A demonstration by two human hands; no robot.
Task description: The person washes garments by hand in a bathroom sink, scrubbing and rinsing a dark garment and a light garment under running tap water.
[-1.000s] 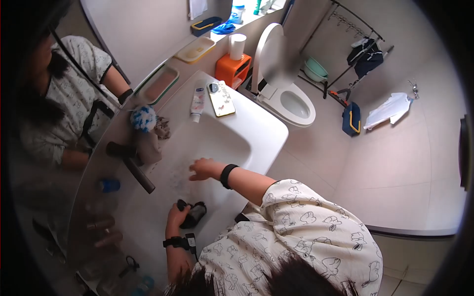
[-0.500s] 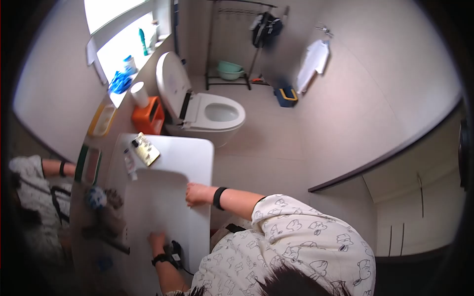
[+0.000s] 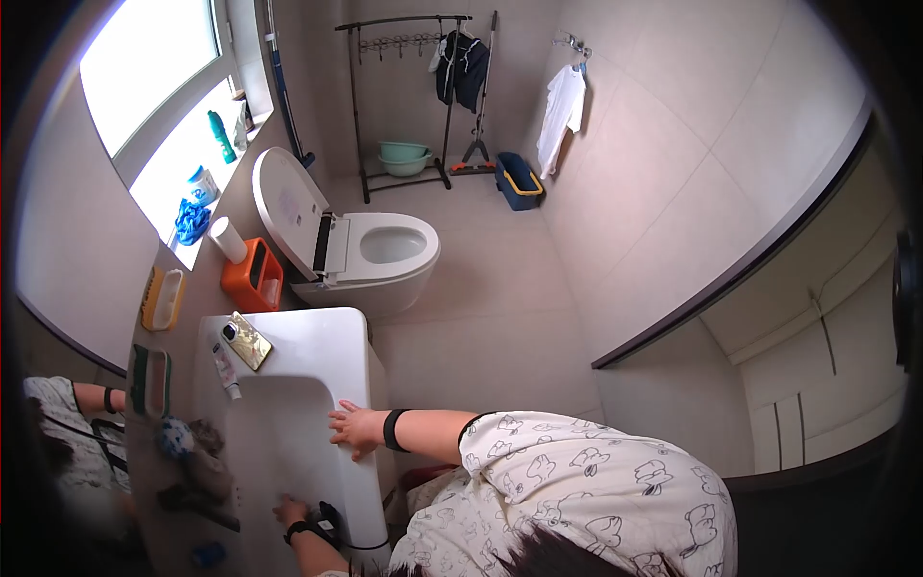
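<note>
My right hand rests on the front rim of the white washbasin, fingers spread and holding nothing. Inside the basin is my left hand, fingers apart, low over the bowl; whether it touches the bottom I cannot tell. Each wrist wears a black band. Beside the left wrist lies a small black object with a white label and a cord; its kind is unclear. On the basin's far corner sit a gold phone and a white tube. A dark faucet reaches over the bowl from the wall side.
Beyond the basin are an orange stool-like holder, a toilet with its lid raised, and a clothes rack with green tubs. A blue bucket stands by the wall under a hanging white shirt.
My right hand has gone from curled to spread on the rim. The fingers of my left hand now show apart. The view has shifted, so the room sits lower and further left.
</note>
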